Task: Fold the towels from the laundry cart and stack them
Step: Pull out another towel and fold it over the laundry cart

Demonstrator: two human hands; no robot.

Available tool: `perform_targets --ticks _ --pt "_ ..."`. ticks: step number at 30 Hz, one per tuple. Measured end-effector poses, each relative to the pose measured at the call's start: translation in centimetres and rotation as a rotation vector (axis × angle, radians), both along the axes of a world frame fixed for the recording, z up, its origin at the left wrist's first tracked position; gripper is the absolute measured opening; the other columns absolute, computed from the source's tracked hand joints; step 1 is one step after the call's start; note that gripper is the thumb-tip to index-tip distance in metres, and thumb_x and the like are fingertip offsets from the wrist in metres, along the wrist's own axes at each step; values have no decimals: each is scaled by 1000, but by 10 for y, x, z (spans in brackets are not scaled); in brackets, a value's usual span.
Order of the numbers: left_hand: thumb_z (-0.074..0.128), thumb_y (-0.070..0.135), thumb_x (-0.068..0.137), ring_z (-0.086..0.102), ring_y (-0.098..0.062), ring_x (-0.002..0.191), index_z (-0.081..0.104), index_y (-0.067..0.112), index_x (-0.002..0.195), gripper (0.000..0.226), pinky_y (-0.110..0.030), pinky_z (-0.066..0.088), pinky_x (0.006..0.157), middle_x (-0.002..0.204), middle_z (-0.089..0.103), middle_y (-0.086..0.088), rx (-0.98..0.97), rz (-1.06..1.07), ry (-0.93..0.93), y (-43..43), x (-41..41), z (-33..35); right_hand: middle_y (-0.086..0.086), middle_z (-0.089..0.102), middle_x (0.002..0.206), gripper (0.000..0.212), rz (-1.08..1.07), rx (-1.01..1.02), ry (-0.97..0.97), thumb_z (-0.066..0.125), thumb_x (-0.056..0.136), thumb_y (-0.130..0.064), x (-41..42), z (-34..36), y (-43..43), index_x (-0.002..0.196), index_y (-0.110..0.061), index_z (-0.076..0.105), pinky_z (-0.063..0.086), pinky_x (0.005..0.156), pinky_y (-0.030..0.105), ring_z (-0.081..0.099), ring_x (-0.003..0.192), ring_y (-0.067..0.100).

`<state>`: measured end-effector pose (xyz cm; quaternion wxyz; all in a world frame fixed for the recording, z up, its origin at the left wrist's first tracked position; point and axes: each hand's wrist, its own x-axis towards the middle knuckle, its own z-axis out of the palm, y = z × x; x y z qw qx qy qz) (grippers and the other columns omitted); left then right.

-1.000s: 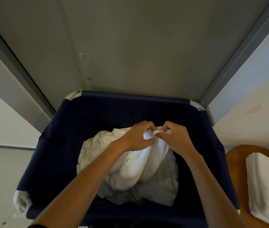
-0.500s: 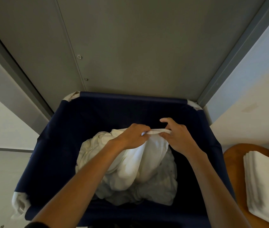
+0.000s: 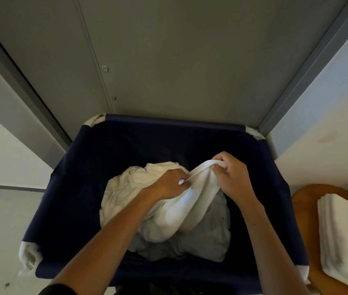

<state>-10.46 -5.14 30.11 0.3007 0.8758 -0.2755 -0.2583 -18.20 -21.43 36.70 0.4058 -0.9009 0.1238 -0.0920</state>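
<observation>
White towel (image 3: pixel 192 207) held by its edge over the laundry cart (image 3: pixel 73 199); folded stack (image 3: pixel 345 237) to my right.
The towel is bunched, its hemmed edge stretched between my left hand (image 3: pixel 168 184) and right hand (image 3: pixel 232 177), the rest drooping onto the pile (image 3: pixel 126 192) of crumpled white and greyish towels inside the dark-blue fabric cart. The folded stack, white, lies flat just beside the cart's right side.

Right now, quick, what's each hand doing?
Left hand: pinching the hem of the white towel.
Right hand: gripping the same hem, higher up.
</observation>
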Motion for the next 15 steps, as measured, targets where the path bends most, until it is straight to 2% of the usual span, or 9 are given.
perform_targets --ticks 3,6,7,10,13,15 --pt "52 36 97 57 -21 96 67 0 103 40 -31 43 86 105 63 -10 23 -13 28 7 5 -1 -6 63 81 15 -43 16 -4 53 85 -2 -3 0 -2 85 -14 61 42 61 10 58 76 6" --pt "57 36 95 51 -9 72 68 -3 90 41 -17 39 69 82 59 -9 -95 11 -19 19 13 2 -5 63 83 15 -99 35 9 54 86 -2 -6 -2 -7 86 -15 62 40 60 10 58 76 5" --pt "58 34 94 49 -5 70 70 -1 90 37 -13 38 69 81 58 -6 -143 29 -50 22 14 3 -5 63 84 14 -120 32 15 55 87 -4 -7 -2 -9 86 -16 62 38 61 10 57 77 5" --pt "60 28 94 52 -1 85 72 13 108 24 -10 37 79 95 59 5 -198 38 -98 25 14 2 -7 63 84 13 -144 46 9 56 89 -6 -8 2 -8 88 -17 62 39 63 13 58 79 6" --pt "58 31 95 54 -14 106 68 12 112 28 -19 37 90 115 60 0 -103 41 -13 17 6 -9 -8 64 84 15 -131 106 -21 55 87 -5 -8 11 2 89 -16 64 42 66 15 59 79 5" --pt "57 33 95 53 -15 110 67 11 113 30 -18 35 91 121 59 1 -63 47 26 13 1 -16 -8 65 83 17 -147 152 -56 54 86 -4 -8 19 5 89 -16 64 43 64 15 59 78 4"
